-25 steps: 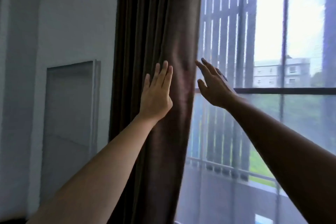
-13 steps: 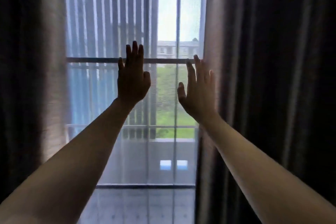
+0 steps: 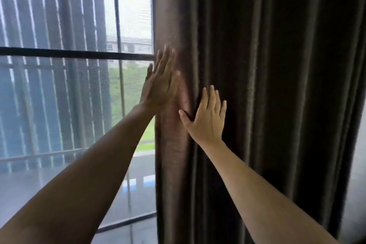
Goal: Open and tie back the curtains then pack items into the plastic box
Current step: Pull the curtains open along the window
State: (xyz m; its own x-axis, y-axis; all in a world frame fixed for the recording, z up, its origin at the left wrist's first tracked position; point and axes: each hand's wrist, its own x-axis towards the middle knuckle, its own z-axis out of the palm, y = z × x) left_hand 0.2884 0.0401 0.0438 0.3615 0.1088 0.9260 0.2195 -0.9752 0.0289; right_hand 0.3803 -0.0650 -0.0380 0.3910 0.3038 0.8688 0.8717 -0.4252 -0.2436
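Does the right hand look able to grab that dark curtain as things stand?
Probably yes: the right hand rests flat on the dark curtain, with nothing between them; closing it should gather a fold.

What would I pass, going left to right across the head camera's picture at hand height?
Slatted screen outside → vertical window bar → left hand → right hand → dark folds of the brown curtain. Both hands lie flat on that curtain, near its window-side edge.
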